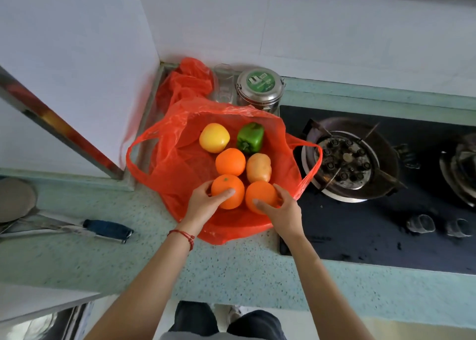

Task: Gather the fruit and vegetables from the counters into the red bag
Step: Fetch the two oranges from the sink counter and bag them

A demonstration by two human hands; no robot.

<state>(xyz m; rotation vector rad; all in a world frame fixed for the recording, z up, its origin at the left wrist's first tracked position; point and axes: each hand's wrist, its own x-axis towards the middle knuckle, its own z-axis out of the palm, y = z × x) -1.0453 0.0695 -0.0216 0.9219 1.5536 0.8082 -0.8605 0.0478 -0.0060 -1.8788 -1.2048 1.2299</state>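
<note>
A red plastic bag [170,169] lies spread open on the speckled counter, its handles out to both sides. On it rest a yellow fruit [214,137], a green bell pepper [251,136], an orange [230,161] and a tan potato [258,167]. My left hand [203,202] grips a second orange [229,188] at the bag's near edge. My right hand [284,212] grips a third orange [260,194] beside it. Both oranges touch the bag.
A gas hob [360,164] with a burner lies right of the bag. A steel canister with a green lid [260,88] and a clear glass [223,84] stand behind the bag. A knife with a dark handle [107,227] lies on the counter at left.
</note>
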